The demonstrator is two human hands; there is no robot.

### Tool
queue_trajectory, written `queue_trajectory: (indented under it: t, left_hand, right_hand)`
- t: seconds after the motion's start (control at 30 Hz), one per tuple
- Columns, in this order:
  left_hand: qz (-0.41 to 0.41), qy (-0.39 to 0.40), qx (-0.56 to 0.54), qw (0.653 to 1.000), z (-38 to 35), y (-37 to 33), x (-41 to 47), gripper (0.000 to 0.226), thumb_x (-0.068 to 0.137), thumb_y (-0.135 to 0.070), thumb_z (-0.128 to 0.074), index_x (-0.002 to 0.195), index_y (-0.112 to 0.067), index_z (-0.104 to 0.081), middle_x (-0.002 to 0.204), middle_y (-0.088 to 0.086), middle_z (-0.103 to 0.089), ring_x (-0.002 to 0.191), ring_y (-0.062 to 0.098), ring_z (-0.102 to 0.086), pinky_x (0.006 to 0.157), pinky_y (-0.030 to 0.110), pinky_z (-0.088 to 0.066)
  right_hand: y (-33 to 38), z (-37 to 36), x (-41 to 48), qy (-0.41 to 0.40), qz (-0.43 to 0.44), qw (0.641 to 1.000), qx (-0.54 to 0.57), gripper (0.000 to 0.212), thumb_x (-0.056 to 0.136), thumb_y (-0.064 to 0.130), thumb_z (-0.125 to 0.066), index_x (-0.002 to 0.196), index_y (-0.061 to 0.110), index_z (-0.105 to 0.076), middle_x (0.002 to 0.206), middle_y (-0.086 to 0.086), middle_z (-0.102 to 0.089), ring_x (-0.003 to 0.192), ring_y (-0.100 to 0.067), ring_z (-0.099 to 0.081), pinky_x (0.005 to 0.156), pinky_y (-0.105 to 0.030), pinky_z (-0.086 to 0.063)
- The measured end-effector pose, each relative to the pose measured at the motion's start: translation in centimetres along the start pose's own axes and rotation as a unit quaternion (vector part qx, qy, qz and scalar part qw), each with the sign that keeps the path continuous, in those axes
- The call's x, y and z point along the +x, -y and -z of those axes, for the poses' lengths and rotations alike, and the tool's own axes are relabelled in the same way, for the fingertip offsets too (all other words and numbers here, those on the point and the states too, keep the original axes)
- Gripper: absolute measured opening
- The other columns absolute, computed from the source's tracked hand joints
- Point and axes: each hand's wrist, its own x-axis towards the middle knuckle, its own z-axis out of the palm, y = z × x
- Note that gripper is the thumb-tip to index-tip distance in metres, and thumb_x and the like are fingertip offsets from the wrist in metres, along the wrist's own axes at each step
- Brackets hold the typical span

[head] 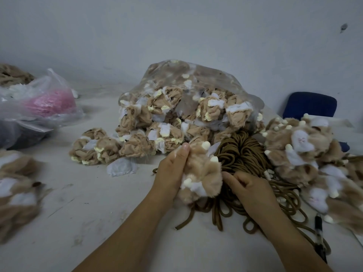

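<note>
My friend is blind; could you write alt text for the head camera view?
A left hand grips a tan plush piece above a heap of brown cord on a table; the right hand, curled, touches its edge. Behind stands a clear bag of similar pieces.

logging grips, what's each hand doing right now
Left hand: grips the tan plush piece.
Right hand: fingers curled beside it; grip cannot be told.

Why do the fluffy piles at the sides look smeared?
Head view: the wide-angle lens stretches and blurs the edges, smearing the tan plush pile at left; the tan plush piece held centre looks fairly sharp; lighting is dim and flat, with faint sheen on the clear plastic bag.
</note>
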Motion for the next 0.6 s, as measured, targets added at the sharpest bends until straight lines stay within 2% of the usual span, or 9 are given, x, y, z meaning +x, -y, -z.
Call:
queue_trajectory:
  t: [0.17,0.3,0.4,0.47,0.53,0.6]
  left_hand:
    - [0.010,-0.008,0.014,1.000,0.0,0.4,-0.1,0.041,0.083,-0.054,-0.057,0.096,-0.020,-0.073,0.090,0.003,-0.077,0.087,0.018,-0.073,0.073,0.026,-0.056]
    - [0.001,-0.001,0.062,0.998,0.1,0.4,-0.1,0.035,0.080,-0.059,-0.058,0.086,-0.029,-0.074,0.085,-0.005,-0.076,0.081,0.008,-0.072,0.068,0.018,-0.054]
    - [0.014,0.007,0.069,0.998,0.0,0.5,-0.1,0.034,0.083,-0.060,-0.063,0.089,-0.028,-0.075,0.089,-0.003,-0.077,0.087,0.013,-0.072,0.078,0.030,-0.057]
    - [0.021,0.025,0.052,0.998,0.0,0.2,-0.2,0.025,0.084,-0.057,-0.064,0.088,-0.036,-0.076,0.090,-0.003,-0.077,0.089,0.013,-0.072,0.080,0.030,-0.057]
    - [0.027,0.052,0.039,0.998,-0.2,-0.3,-0.4,0.019,0.084,-0.056,-0.062,0.084,-0.042,-0.076,0.088,-0.007,-0.077,0.085,0.007,-0.072,0.074,0.021,-0.056]
    - [0.030,0.104,0.031,0.994,-0.6,-0.6,-0.8,0.022,0.092,-0.049,-0.060,0.083,-0.035,-0.075,0.081,-0.006,-0.075,0.079,0.007,-0.071,0.068,0.018,-0.054]
  right_hand:
    - [0.3,0.3,0.1,0.007,0.037,0.997,-0.065,0.064,0.067,0.077,-0.029,0.058,0.018,-0.052,0.051,-0.004,-0.052,0.049,-0.017,-0.050,0.053,-0.040,-0.044]
    - [0.1,0.7,0.1,0.013,0.063,0.994,-0.085,0.065,0.068,0.077,-0.027,0.058,0.018,-0.051,0.051,-0.002,-0.050,0.050,-0.017,-0.049,0.050,-0.034,-0.040]
    - [0.0,0.7,0.0,0.018,0.056,0.996,-0.062,0.060,0.067,0.077,-0.028,0.055,0.022,-0.049,0.050,0.001,-0.048,0.048,-0.012,-0.047,0.050,-0.032,-0.038]
    - [0.0,0.7,-0.1,0.024,0.056,0.997,-0.053,0.054,0.069,0.074,-0.033,0.053,0.025,-0.047,0.048,0.005,-0.046,0.048,-0.010,-0.044,0.049,-0.027,-0.035]
    - [0.2,0.5,-0.1,0.023,0.055,0.997,-0.041,0.044,0.078,0.062,-0.045,0.052,0.027,-0.047,0.048,0.007,-0.047,0.048,-0.008,-0.045,0.047,-0.023,-0.033]
    - [0.2,0.3,-0.2,0.029,0.049,0.998,-0.021,0.033,0.086,0.039,-0.055,0.058,0.023,-0.058,0.053,0.009,-0.056,0.051,-0.009,-0.050,0.050,-0.025,-0.041]
